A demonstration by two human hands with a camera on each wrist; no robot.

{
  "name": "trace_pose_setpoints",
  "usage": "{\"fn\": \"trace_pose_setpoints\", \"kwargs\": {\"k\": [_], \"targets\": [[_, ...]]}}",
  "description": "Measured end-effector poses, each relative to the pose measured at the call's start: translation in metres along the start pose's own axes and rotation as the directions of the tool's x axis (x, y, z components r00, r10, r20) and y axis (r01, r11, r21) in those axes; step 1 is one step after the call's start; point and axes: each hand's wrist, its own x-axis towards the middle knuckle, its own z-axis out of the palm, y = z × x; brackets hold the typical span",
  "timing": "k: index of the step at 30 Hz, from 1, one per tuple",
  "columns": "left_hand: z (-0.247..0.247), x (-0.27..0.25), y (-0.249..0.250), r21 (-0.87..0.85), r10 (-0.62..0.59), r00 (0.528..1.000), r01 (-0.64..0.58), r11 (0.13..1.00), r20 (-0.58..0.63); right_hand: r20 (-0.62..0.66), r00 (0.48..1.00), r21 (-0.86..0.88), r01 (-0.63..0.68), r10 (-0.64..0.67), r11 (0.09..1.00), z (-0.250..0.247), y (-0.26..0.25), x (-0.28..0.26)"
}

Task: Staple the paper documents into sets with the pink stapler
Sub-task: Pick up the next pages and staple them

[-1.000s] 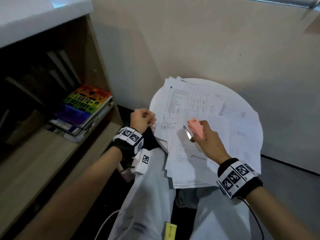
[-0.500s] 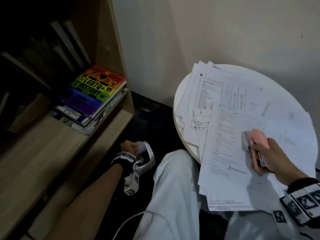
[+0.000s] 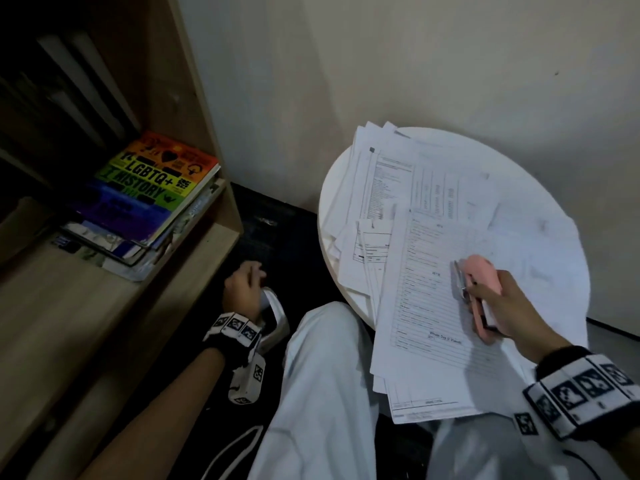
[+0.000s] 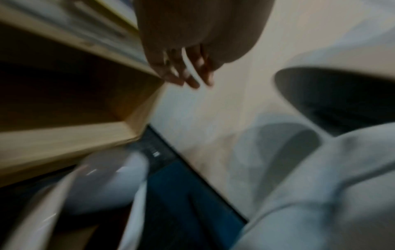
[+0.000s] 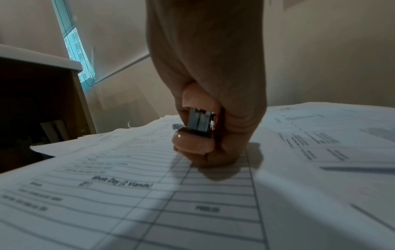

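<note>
The pink stapler (image 3: 479,289) lies on its side in my right hand (image 3: 491,306), which grips it and rests on the top sheet of the paper documents (image 3: 415,271). The sheets are spread loosely over the round white table (image 3: 554,202). In the right wrist view the stapler (image 5: 199,128) shows end-on, its metal part between my thumb and curled fingers, just above a printed form (image 5: 149,194). My left hand (image 3: 254,271) hangs low beside my knee, away from the table. Its fingers (image 4: 188,79) are loosely bent and hold nothing that I can see, though that view is blurred.
A wooden shelf unit (image 3: 214,202) stands at the left, with a stack of books (image 3: 149,188) on it. A white shoe (image 3: 275,306) sits on the dark floor under my left hand. My pale trouser legs (image 3: 322,393) reach under the table's near edge. A wall runs close behind.
My left hand has dropped from the table's edge to beside the shoe. The right hand has lowered the stapler onto the papers. The view has turned left and down.
</note>
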Motion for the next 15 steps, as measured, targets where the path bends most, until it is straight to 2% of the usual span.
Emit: {"fn": "trace_pose_setpoints", "kwargs": {"k": [1, 2, 4, 5, 7, 8, 9, 11, 13, 15], "targets": [[-0.002, -0.004, 0.022, -0.024, 0.124, 0.986, -0.127, 0.992, -0.110, 0.011, 1.000, 0.008, 0.005, -0.005, 1.000, -0.001, -0.001, -0.002], [-0.005, -0.011, 0.049, -0.034, 0.242, 0.947, -0.254, 0.967, -0.209, 0.020, 1.000, 0.013, 0.008, -0.008, 1.000, -0.001, -0.002, -0.003], [-0.010, -0.022, 0.101, -0.064, 0.442, 0.849, -0.478, 0.876, -0.291, 0.028, 0.999, 0.006, 0.016, -0.016, 1.000, -0.001, -0.001, -0.003], [-0.008, -0.029, 0.124, -0.077, 0.537, 0.802, -0.572, 0.817, -0.261, 0.034, 0.999, 0.005, 0.018, -0.018, 1.000, -0.002, -0.001, -0.004], [-0.001, -0.045, 0.164, -0.076, 0.660, 0.749, -0.662, 0.745, -0.056, 0.069, 0.998, 0.017, 0.013, -0.014, 1.000, -0.004, -0.003, -0.007], [0.006, -0.052, 0.177, -0.045, 0.656, 0.752, -0.654, 0.755, 0.072, 0.093, 0.996, 0.027, 0.007, -0.009, 1.000, -0.006, -0.005, -0.008], [0.014, -0.057, 0.185, 0.017, 0.597, 0.782, -0.609, 0.793, 0.181, 0.109, 0.994, 0.037, 0.002, -0.006, 0.999, -0.009, -0.008, -0.011], [0.030, -0.063, 0.193, 0.184, 0.352, 0.883, -0.419, 0.889, 0.312, 0.113, 0.993, 0.050, 0.020, -0.025, 0.999, -0.013, -0.019, -0.011], [0.040, -0.065, 0.197, 0.271, 0.188, 0.926, -0.283, 0.920, 0.327, 0.134, 0.985, 0.027, 0.107, -0.110, 0.994, -0.014, -0.034, -0.004], [0.047, -0.063, 0.199, 0.288, 0.154, 0.945, -0.239, 0.927, 0.288, 0.200, 0.953, -0.098, 0.249, -0.226, 0.963, -0.012, -0.052, 0.011]]}}
